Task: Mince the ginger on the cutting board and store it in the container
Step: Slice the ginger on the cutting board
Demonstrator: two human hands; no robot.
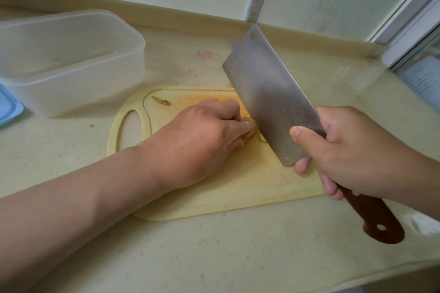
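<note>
A pale yellow cutting board (214,197) lies on the counter in the middle of the head view. My left hand (197,140) holds a piece of ginger (251,128) down on the board with curled fingers; most of the ginger is hidden under them. My right hand (352,150) grips a cleaver (269,95) by its brown handle, thumb against the blade's side. The blade stands edge-down right beside the ginger and my left fingertips. A small ginger scrap (162,101) lies near the board's handle hole. The translucent plastic container (69,59) stands open at the left.
A blue lid (8,107) lies at the far left beside the container. The counter meets a tiled wall at the back, and a window frame (409,31) runs along the right. Small pink stains (204,54) mark the counter behind the board.
</note>
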